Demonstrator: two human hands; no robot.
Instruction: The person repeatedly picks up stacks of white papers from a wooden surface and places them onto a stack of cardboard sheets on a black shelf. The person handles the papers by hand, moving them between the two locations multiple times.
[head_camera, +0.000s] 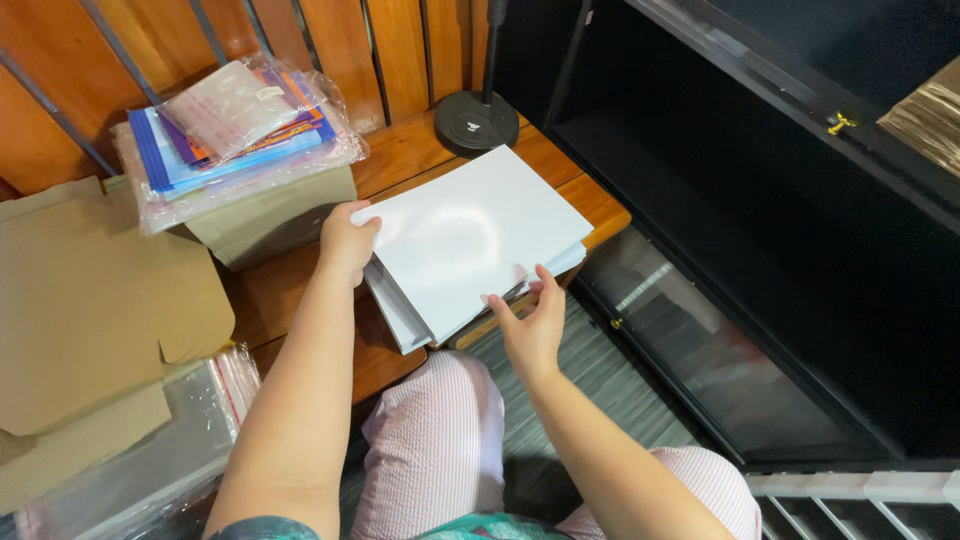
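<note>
Step in hand: squaring up a stack of paper (470, 235) on the wooden worktop (400, 150); it looks like the sheets are being gathered or evened, not yet lifted.
Left hand (347, 240): grip clenched on the stack's far left corner, thumb on top.
Right hand (532, 325): fingers spread against the near edge, fingertips under the top sheets; pressing and partly grasping the stack.
Paper: white, glossy, flat rectangular sheets lying askew, overhanging the worktop's front edge above the person's knees; lower sheets fanned out of line.
Next move calls for: I judge both hands must push edges inward together, evenly, as slick sheets slide easily.
Worktop: warm brown slats, smooth, with gaps.
Cardboard (90, 300): dull brown, flat, unfolded, left of the arms.
Plastic sleeves (240, 130): clear, crinkled bags with coloured sheets inside, piled behind the left hand.
Stand base (477, 122): black round disc, matte, just behind the paper.
Cabinet (780, 200): black, hard-edged, to the right.
</note>
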